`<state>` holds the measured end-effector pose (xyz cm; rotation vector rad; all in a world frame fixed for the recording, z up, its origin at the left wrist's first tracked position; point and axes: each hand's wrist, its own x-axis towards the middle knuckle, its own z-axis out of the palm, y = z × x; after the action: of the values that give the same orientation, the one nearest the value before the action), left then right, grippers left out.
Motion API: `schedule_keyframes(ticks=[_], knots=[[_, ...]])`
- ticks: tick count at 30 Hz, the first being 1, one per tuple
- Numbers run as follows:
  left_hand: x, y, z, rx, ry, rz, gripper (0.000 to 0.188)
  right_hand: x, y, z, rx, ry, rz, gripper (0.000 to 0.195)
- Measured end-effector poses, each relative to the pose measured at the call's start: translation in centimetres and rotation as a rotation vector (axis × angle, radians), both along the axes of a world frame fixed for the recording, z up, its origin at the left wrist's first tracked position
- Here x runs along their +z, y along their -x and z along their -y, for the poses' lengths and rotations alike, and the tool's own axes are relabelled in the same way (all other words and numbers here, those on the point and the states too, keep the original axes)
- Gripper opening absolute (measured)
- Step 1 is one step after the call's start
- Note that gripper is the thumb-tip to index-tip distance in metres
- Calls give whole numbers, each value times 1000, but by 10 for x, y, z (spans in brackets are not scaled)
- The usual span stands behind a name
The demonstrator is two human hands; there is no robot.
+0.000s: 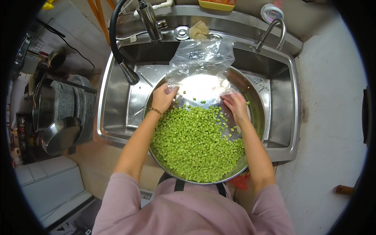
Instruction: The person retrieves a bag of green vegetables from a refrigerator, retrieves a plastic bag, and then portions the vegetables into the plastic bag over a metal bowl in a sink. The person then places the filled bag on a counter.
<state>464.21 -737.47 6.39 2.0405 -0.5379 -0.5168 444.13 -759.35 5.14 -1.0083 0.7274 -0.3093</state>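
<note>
A large round metal basin (255, 117) rests over the double sink and holds a heap of chopped green beans (196, 141). Over its far half lies a clear plastic bag (202, 61), its mouth towards me. My left hand (164, 98) grips the bag's left edge between thumb and fingers. My right hand (236, 105) is at the bag's right edge, fingers extended against the plastic; whether it grips is unclear. A few bean pieces lie on or under the film between my hands, and some more lie near my right hand.
The stainless steel sink (116, 102) has a black-hosed pull-down faucet (129, 73) at left and a curved tap (277, 26) at right. A scrubbing pad (199, 30) and a metal drain strainer (181, 33) sit behind. Pans (61, 135) stand at far left.
</note>
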Motion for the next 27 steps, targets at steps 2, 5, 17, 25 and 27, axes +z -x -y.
schedule_keyframes(ticks=[2, 5, 17, 25, 27], knots=[[22, -6, 2, -229, -200, 211, 35, -3, -6, -3, 82, 125, -42, 30], [21, -3, -9, -268, -195, 243, 36, 6, -6, 4, 82, 11, -84, 34], [9, 74, -66, -143, -199, 171, 40, -4, 87, -54, 199, 152, -208, 48], [20, 126, -66, -113, -249, 183, 34, 2, 145, -102, -31, 280, -323, 49], [16, 135, -63, -29, -245, 155, 33, 12, 140, -125, -144, 366, -447, 50]])
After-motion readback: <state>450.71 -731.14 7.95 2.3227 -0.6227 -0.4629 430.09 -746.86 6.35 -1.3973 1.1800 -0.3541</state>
